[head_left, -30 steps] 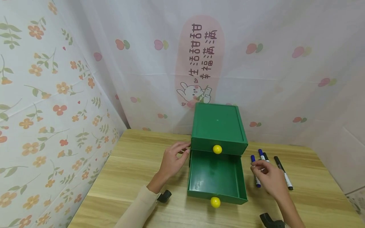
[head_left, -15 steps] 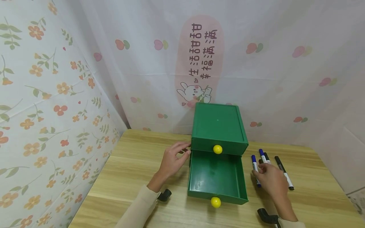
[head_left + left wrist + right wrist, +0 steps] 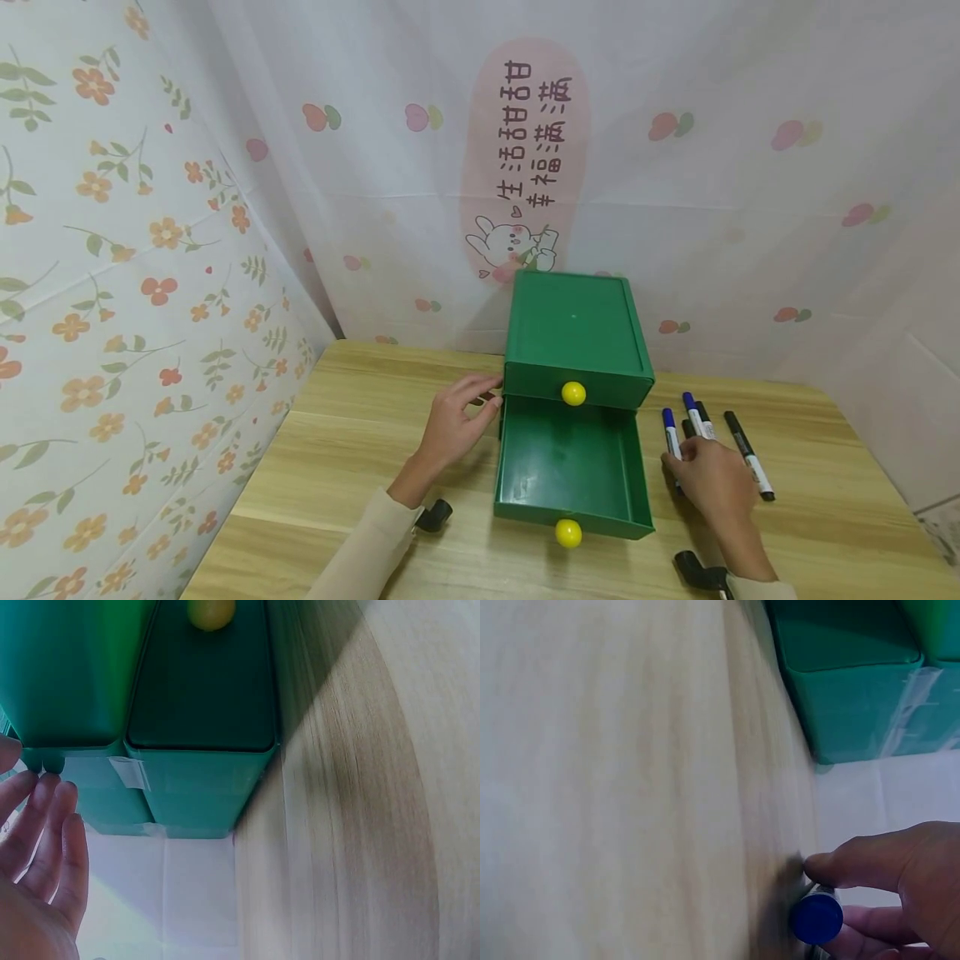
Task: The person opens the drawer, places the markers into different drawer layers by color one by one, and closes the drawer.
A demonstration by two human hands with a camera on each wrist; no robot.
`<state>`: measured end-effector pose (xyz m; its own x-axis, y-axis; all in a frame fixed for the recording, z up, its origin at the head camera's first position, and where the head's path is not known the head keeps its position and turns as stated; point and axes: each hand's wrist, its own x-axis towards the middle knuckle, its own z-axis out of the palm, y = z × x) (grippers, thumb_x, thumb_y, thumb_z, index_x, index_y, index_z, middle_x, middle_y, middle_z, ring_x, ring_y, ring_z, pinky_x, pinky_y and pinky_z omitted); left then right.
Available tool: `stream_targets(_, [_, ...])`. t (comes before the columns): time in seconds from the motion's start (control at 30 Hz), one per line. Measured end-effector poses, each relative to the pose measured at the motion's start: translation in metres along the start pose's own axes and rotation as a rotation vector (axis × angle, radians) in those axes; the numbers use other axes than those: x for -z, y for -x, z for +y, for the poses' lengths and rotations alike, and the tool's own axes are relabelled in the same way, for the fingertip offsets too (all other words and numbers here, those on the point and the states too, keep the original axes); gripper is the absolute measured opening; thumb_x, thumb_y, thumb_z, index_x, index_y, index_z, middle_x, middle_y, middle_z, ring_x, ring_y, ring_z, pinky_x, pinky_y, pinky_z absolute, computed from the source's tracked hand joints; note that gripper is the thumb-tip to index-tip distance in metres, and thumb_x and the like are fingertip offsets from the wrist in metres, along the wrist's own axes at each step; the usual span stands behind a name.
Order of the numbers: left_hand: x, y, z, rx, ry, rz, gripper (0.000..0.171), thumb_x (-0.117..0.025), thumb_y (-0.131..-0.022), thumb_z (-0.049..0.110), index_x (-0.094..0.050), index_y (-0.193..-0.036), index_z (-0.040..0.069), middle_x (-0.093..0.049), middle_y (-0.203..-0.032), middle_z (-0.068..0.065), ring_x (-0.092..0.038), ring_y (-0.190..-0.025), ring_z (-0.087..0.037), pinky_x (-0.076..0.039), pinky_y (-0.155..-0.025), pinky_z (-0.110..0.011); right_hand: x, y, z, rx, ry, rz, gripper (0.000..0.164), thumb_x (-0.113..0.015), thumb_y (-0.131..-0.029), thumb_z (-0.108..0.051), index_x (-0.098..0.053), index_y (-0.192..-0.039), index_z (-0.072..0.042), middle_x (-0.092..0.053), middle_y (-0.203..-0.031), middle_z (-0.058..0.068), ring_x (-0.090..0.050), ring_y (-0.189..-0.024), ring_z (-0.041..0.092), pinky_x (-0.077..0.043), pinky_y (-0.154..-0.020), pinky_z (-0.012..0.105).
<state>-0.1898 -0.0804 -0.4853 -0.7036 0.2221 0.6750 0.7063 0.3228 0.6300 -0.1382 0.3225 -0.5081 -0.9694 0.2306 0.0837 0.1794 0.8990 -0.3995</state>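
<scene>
On the table stands a green two-drawer box (image 3: 573, 325) with yellow knobs. Its lower drawer (image 3: 573, 462) is pulled out and has nothing in it; the upper one is closed. My left hand (image 3: 456, 421) rests its nearly straight fingertips against the box's left side, also seen in the left wrist view, where the hand (image 3: 45, 855) is at the left edge. To the right of the box, my right hand (image 3: 716, 483) pinches a blue-capped whiteboard marker (image 3: 671, 433) between thumb and fingers. The right wrist view shows the marker's blue end (image 3: 817, 919) close to the tabletop.
Beside the right hand lie another blue-capped marker (image 3: 692, 408) and black-capped markers, partly covered by the hand. One black marker (image 3: 748, 454) lies farther right. A printed cloth (image 3: 375, 167) hangs behind the wooden table (image 3: 360, 400). Clear tape (image 3: 129, 772) joins the box's two tiers.
My right hand has lowered over the markers, and its thumb and fingers have closed on the blue-capped one. The left hand and the drawers have stayed in place.
</scene>
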Motion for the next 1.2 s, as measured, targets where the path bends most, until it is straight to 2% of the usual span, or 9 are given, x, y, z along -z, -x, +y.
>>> stream_targets(0.27, [-0.001, 0.000, 0.001, 0.002, 0.000, 0.004, 0.030, -0.077, -0.096, -0.008, -0.079, -0.125, -0.006, -0.078, -0.119, -0.020, -0.080, -0.091, -0.028, -0.067, -0.078, -0.043, 0.000, -0.001, 0.000, -0.020, 0.019, 0.014, 0.024, -0.081, -0.092, -0.024, -0.077, -0.090, 0.000, -0.065, -0.072, 0.009, -0.057, -0.061, 0.027, -0.042, -0.046, 0.041])
stream_targets(0.5, [0.000, 0.000, 0.002, 0.017, -0.006, 0.001, 0.031, -0.077, -0.096, -0.008, -0.079, -0.126, -0.005, -0.079, -0.118, -0.015, -0.080, -0.092, -0.027, -0.067, -0.079, -0.043, 0.004, -0.002, 0.002, -0.029, -0.018, 0.012, 0.030, -0.079, -0.093, -0.027, -0.075, -0.095, 0.002, -0.064, -0.076, 0.011, -0.056, -0.062, 0.027, -0.041, -0.047, 0.039])
stream_targets(0.77, [-0.001, 0.001, -0.001, 0.033, -0.001, -0.006, 0.032, -0.077, -0.096, -0.007, -0.079, -0.127, -0.004, -0.079, -0.119, -0.017, -0.080, -0.093, -0.027, -0.067, -0.080, -0.043, 0.011, -0.001, 0.006, -0.016, -0.087, 0.077, 0.033, -0.079, -0.096, -0.033, -0.073, -0.097, -0.001, -0.065, -0.083, 0.012, -0.057, -0.068, 0.028, -0.040, -0.051, 0.039])
stream_targets(1.0, [-0.001, 0.002, -0.003, 0.029, -0.002, -0.008, 0.031, -0.076, -0.097, -0.006, -0.079, -0.128, -0.004, -0.078, -0.118, -0.021, -0.079, -0.091, -0.028, -0.067, -0.078, -0.044, 0.017, 0.002, 0.004, -0.025, -0.137, 0.105, 0.037, -0.075, -0.094, -0.032, -0.073, -0.109, 0.002, -0.068, -0.093, 0.012, -0.057, -0.073, 0.026, -0.040, -0.055, 0.036])
stream_targets(1.2, [-0.002, 0.002, -0.004, 0.034, 0.000, -0.010, 0.032, -0.076, -0.096, -0.006, -0.079, -0.128, -0.004, -0.078, -0.117, -0.021, -0.079, -0.092, -0.027, -0.067, -0.079, -0.044, 0.025, 0.009, 0.000, 0.027, -0.154, 0.161, 0.037, -0.078, -0.093, -0.031, -0.073, -0.108, 0.003, -0.068, -0.089, 0.010, -0.054, -0.070, 0.024, -0.039, -0.054, 0.036])
